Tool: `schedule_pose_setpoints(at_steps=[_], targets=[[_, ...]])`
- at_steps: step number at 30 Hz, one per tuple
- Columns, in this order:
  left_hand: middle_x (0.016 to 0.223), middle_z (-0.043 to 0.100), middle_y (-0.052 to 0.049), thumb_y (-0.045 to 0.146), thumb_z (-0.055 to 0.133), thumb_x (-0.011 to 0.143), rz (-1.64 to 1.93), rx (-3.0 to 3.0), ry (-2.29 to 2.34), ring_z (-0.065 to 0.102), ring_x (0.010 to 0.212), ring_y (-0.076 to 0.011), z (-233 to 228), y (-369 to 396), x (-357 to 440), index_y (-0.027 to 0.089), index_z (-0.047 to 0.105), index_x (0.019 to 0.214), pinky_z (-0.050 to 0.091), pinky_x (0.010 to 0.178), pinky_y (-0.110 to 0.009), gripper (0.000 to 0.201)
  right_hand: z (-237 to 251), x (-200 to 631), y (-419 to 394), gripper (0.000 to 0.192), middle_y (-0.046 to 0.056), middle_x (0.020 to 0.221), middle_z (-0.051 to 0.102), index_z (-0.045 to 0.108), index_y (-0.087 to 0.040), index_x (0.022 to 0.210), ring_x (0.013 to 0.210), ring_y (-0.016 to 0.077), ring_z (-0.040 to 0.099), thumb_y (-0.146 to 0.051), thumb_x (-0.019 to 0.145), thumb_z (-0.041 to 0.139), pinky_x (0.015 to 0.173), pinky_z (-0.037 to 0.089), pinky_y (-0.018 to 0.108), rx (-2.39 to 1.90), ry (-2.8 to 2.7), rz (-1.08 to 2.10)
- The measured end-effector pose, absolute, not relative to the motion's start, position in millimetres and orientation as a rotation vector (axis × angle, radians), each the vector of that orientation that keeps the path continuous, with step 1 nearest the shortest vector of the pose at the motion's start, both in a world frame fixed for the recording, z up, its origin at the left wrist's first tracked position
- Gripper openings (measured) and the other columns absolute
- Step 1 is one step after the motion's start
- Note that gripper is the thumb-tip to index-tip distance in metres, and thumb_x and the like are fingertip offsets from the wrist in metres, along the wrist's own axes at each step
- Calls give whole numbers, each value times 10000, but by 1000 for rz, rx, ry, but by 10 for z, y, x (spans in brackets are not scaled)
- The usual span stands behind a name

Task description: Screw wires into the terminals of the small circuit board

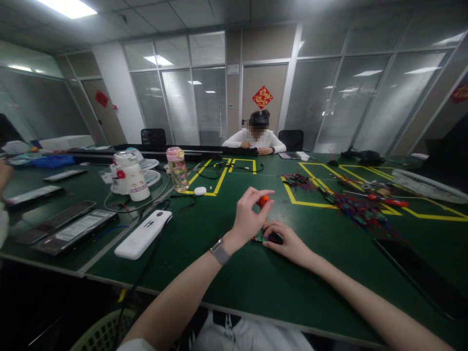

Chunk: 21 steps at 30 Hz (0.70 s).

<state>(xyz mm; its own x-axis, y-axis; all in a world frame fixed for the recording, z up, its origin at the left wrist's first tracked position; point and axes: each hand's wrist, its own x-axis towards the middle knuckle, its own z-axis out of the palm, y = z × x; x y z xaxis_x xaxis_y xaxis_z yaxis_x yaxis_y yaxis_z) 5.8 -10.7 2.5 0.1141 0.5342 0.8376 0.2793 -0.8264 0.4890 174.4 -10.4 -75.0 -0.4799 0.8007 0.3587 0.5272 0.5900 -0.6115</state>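
My left hand (249,210), with a watch on the wrist, is raised over the table and closed around a screwdriver with an orange handle (263,200). The fingers hide much of the tool, which stands roughly upright above a small green circuit board (259,239). Resting low on the green tabletop, my right hand (287,240) has its fingertips closed on the board's right side, next to a dark part and thin coloured wires. The spot where tool and board meet is too small to make out.
To the right lie a tangle of wired boards (360,210), a red-handled tool (387,200) and a dark flat panel (420,278). A white power bank (144,235), a white jug (129,176) and a pink-lidded bottle (178,170) are left. A person (256,136) sits opposite.
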Motion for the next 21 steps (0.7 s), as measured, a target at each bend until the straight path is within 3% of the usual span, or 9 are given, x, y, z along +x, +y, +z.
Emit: schedule_pose_setpoints(at_steps=[4, 10, 13, 17, 21], targets=[[825, 520, -12, 309, 675, 819, 1828, 2168, 856, 528, 748, -128, 12, -102, 54, 184, 678, 948, 468, 714, -254, 180, -746, 1744, -106, 112, 80, 1070, 631, 642, -202, 819, 1045, 245, 579, -305, 785, 670, 1009, 359, 481, -1048, -2192, 564], [1060, 614, -69, 208, 366, 978, 1689, 2197, 747, 579, 988, -162, 24, -112, 30, 196, 590, 1207, 463, 870, -301, 321, -734, 1731, -114, 96, 77, 1069, 640, 645, -202, 819, 1055, 246, 581, -282, 777, 675, 1021, 344, 481, -1070, -2186, 576], [995, 645, -55, 189, 427, 958, 1699, 2200, 741, 597, 911, -146, 35, -115, 36, 183, 590, 1211, 470, 830, -280, 300, -730, 1724, -121, 97, 75, 1061, 642, 643, -197, 809, 1044, 244, 588, -279, 772, 679, 1024, 338, 487, -1071, -2178, 572], [804, 558, -13, 239, 601, 878, 1815, 2186, 835, 542, 732, -121, 36, -116, 52, 196, 684, 1030, 461, 700, -244, 179, -724, 1721, -128, 94, 73, 1058, 642, 639, -197, 801, 1043, 243, 587, -276, 768, 679, 1023, 337, 492, -1070, -2171, 569], [827, 528, -17, 295, 634, 855, 1826, 2181, 845, 538, 765, -130, 20, -115, 52, 193, 690, 982, 468, 723, -255, 172, -730, 1727, -121, 94, 74, 1055, 641, 639, -202, 803, 1045, 244, 587, -283, 770, 675, 1023, 339, 493, -1068, -2176, 572]])
